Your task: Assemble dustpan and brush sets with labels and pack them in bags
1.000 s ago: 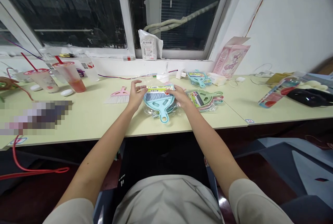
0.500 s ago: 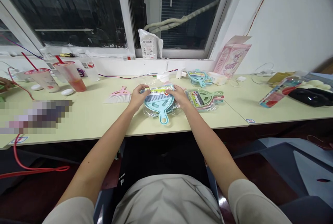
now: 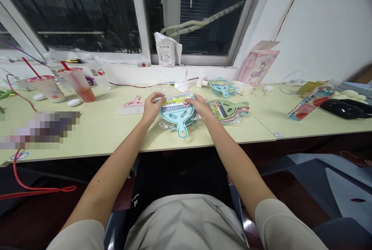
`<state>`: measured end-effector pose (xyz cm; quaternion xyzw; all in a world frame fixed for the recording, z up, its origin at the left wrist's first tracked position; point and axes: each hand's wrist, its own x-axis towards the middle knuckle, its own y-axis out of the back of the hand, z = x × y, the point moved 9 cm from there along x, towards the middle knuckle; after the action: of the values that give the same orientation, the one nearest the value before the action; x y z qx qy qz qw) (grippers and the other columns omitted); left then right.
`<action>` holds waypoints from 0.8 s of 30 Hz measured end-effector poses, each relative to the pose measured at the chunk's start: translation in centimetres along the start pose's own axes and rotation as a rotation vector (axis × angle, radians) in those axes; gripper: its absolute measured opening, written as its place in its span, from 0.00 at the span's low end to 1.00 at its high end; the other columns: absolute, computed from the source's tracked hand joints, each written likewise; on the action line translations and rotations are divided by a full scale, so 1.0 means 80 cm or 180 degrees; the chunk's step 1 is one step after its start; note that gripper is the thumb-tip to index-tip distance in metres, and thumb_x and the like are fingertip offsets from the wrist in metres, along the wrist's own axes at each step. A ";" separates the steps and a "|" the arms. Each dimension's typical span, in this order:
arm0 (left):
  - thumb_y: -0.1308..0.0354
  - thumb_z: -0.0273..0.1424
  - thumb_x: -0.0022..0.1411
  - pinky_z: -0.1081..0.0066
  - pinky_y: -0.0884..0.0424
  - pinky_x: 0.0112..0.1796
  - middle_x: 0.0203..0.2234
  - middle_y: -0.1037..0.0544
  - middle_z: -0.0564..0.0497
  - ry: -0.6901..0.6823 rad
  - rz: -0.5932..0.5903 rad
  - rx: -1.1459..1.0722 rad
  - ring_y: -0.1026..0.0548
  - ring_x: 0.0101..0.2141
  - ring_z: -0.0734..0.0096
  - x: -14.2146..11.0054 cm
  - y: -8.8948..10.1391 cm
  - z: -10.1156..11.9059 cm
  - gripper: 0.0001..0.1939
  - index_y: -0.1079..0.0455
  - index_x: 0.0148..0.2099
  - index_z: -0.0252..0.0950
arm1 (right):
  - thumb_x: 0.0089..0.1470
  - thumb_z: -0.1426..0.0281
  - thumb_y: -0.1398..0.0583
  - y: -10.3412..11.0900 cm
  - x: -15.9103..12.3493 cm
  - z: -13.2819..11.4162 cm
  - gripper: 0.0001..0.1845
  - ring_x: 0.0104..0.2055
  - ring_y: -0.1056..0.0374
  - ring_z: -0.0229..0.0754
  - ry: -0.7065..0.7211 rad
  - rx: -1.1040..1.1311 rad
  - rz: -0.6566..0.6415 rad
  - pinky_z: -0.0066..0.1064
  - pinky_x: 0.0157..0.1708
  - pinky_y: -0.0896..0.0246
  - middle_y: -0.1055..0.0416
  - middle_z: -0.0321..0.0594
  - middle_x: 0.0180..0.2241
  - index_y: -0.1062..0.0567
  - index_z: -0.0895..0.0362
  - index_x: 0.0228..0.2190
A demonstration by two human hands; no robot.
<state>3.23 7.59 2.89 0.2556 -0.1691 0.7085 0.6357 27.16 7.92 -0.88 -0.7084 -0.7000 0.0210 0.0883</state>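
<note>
Between my hands is a light blue dustpan and brush set (image 3: 178, 117) with a yellow-green label along its far edge and its handle toward me. My left hand (image 3: 153, 107) grips the label's left end, thumb on top. At the right end my right hand (image 3: 200, 106) pinches the same edge. Beneath the set lies clear plastic wrap with other pieces, mostly hidden. A pink brush (image 3: 134, 107) with white bristles rests left of my left hand. Right of my right hand lies a stack of green and pink dustpan sets (image 3: 228, 110) in clear film.
More blue sets (image 3: 222, 87) lie at the back beside a white tub (image 3: 243, 88). Drink cups (image 3: 78, 85) with red straws stand on the left. A pink box (image 3: 258, 65), a tilted bottle (image 3: 310, 102) and a black object (image 3: 345, 108) are on the right.
The label edge of the set is tilted slightly more toward me, and its printing shows more. My left hand has shifted slightly left. At the far left, another person's hand has left view.
</note>
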 end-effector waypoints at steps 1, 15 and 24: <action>0.35 0.37 0.59 0.63 0.28 0.47 0.41 0.17 0.48 0.0040 -0.0016 0.0002 0.22 0.45 0.59 0.000 -0.001 -0.002 0.09 0.21 0.39 0.39 | 0.48 0.70 0.32 0.000 -0.001 0.000 0.14 0.32 0.23 0.43 -0.0012 -0.0002 0.0007 0.34 0.35 0.24 0.21 0.34 0.31 0.24 0.54 0.39; 0.33 0.37 0.56 0.62 0.28 0.47 0.38 0.16 0.46 0.0430 -0.0104 -0.0084 0.21 0.44 0.57 0.002 -0.004 -0.022 0.08 0.20 0.33 0.38 | 0.46 0.70 0.32 -0.002 -0.007 -0.007 0.13 0.31 0.24 0.44 0.0020 0.0029 0.0077 0.33 0.32 0.27 0.22 0.35 0.29 0.25 0.54 0.36; 0.26 0.31 0.47 0.71 0.30 0.28 0.29 0.28 0.56 0.1273 -0.0026 -0.1206 0.25 0.26 0.70 -0.006 -0.009 -0.042 0.32 0.31 0.55 0.44 | 0.46 0.69 0.31 0.004 -0.002 -0.005 0.14 0.31 0.25 0.44 0.0072 0.0083 0.0171 0.35 0.33 0.26 0.23 0.34 0.30 0.26 0.53 0.37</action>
<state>3.47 9.18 -0.20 -0.0122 -0.1686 0.6980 0.6958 27.50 7.69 -0.52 -0.7259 -0.6793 0.0245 0.1048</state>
